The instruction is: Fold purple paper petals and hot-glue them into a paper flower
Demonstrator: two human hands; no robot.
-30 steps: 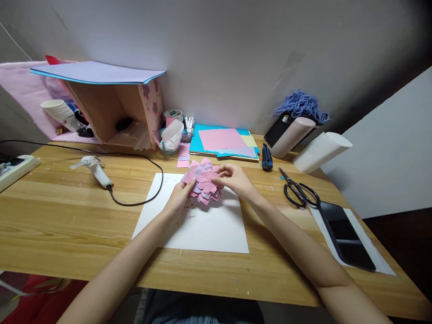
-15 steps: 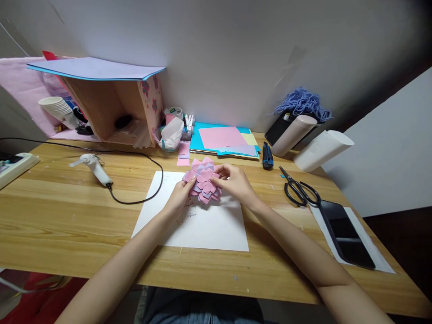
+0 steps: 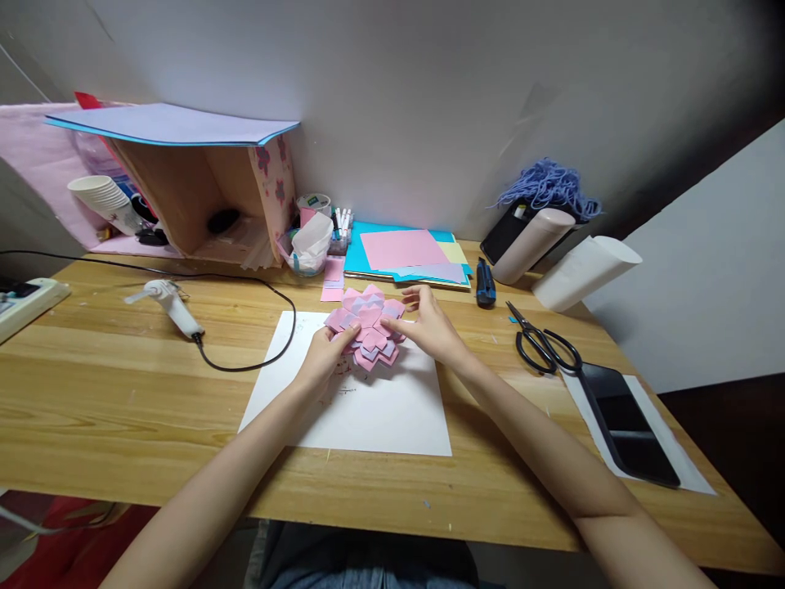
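Note:
A layered paper flower [image 3: 370,319] in pink and pale lilac is held just above a white sheet of paper [image 3: 380,417] that has dark marks on it. My left hand [image 3: 325,352] grips the flower's left edge, thumb on the front petals and fingers hidden behind. On the right side, my right hand [image 3: 429,327] has its thumb pressed on a petal, its other fingers curved near the flower's right edge. Behind the flower lie small pink and lilac paper pieces [image 3: 333,278].
To the left lies a white glue gun [image 3: 175,309] with a black cord. Black scissors [image 3: 543,339], a utility knife [image 3: 485,284] and a phone [image 3: 629,425] lie right. Coloured paper [image 3: 405,248], a cardboard box [image 3: 196,180] and a white roll [image 3: 585,274] stand along the back.
The flower has turned slightly in my hands and shows its front more fully. My right hand's fingers have moved outward to the right, away from the upper petals.

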